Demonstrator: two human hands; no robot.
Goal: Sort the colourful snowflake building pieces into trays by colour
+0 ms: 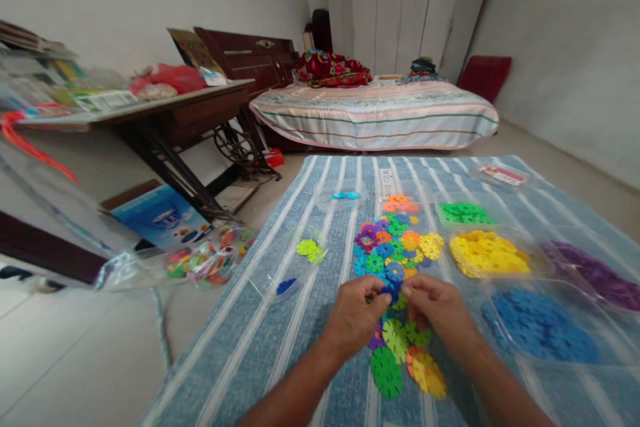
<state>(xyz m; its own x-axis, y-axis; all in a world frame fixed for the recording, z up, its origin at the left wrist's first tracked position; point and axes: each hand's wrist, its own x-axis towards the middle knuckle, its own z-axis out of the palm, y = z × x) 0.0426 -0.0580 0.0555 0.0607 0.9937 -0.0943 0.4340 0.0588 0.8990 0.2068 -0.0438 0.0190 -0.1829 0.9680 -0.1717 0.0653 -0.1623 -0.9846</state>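
My left hand [354,317] is closed, thumb and forefinger pinching the edge of a dark blue notched plastic disc [393,291]. Just to the right of that disc, my right hand [436,312] has its fingers pressed together; whatever is between them is hidden. Both hands are over a pile of mixed notched discs [385,250] on the striped cloth. Nearer to me, below the hands, lie a light green disc [395,340], a green disc [387,372] and a yellow disc [429,375], the yellow one overlapping an orange one.
On the right are clear boxes of yellow discs [487,253], blue discs [543,327], purple discs [595,273] and green discs [465,213]. Orange discs [400,203] fill part of a back box. Left trays hold lime discs [310,250] and cyan discs [346,195]. A bed [375,113] stands beyond.
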